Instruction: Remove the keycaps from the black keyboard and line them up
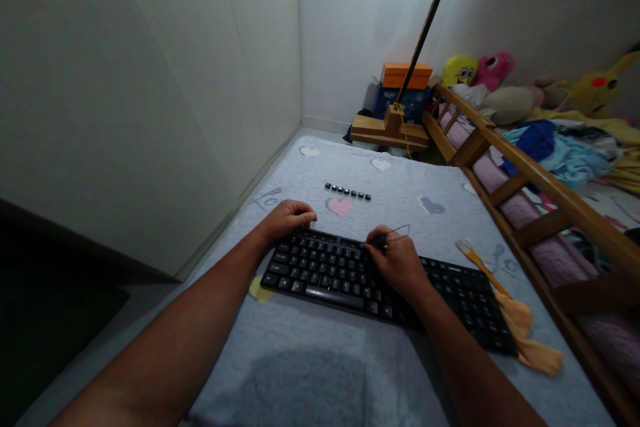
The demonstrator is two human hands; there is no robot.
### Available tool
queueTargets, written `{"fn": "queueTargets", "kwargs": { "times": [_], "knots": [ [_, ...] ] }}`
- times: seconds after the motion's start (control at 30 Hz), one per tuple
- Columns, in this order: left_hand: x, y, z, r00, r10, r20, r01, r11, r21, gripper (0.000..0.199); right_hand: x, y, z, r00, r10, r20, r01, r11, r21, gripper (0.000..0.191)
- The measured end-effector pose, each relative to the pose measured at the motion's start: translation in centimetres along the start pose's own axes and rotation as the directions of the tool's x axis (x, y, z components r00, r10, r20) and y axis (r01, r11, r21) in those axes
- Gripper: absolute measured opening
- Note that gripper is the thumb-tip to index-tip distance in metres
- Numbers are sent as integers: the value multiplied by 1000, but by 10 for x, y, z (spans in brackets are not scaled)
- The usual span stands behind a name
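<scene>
A black keyboard (335,297) lies on the pale blue cloth with hearts. At its far left corner, my left hand (290,219) is closed with the fingers curled at the back edge, gripping the keyboard there. My right hand (397,257) is over the keyboard's back row, right of its middle. Its fingers are closed around a keycap puller with a dark handle; thin wire loops (403,230) stick out to the right. Its working end is hidden by the fingers. Beyond the keyboard, several small black keycaps (347,191) stand in a row.
Right of the keyboard lie a brush (480,263) with a yellow handle and an orange cloth (537,347). A wooden bed rail (560,190) runs along the right, with plush toys behind it. A wooden lamp base (390,130) stands at the far end; a white cabinet (165,80) walls the left.
</scene>
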State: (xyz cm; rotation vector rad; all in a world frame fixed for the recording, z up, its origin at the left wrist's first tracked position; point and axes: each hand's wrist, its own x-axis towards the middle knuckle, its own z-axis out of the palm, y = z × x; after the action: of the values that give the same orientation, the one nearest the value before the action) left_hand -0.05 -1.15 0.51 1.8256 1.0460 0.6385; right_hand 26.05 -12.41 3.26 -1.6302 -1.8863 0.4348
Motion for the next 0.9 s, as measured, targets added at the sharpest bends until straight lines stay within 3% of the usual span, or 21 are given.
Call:
{"fn": "queueTargets", "kwargs": {
  "times": [0.37, 0.53, 0.63, 0.7, 0.77, 0.9],
  "knots": [
    [-1, 3, 1, 1000, -14, -11, 14, 1000, -7, 32, 14, 5, -10, 994, 67, 84, -76, 991, 108, 5],
    [0, 5, -2, 1000, -17, 16, 17, 1000, -15, 32, 10, 4, -10, 998, 42, 48, -49, 988, 145, 4],
    [-2, 19, -3, 998, 61, 19, -63, 990, 126, 29, 7, 0, -11, 1000, 3, 17, -6, 989, 149, 4],
    [-5, 35, 1, 984, 172, 41, -177, 965, 194, 25, 5, -3, -11, 1000, -25, -2, 25, 990, 137, 4],
    [-9, 52, 10, 963, 258, 73, -268, 938, 222, 23, 3, -7, -11, 999, -49, -11, 50, 992, 119, 4],
    [-15, 74, 33, 935, 314, 167, -354, 867, 352, 22, -1, -13, -10, 993, -113, -20, 114, 992, 50, 5]
  ]
}}
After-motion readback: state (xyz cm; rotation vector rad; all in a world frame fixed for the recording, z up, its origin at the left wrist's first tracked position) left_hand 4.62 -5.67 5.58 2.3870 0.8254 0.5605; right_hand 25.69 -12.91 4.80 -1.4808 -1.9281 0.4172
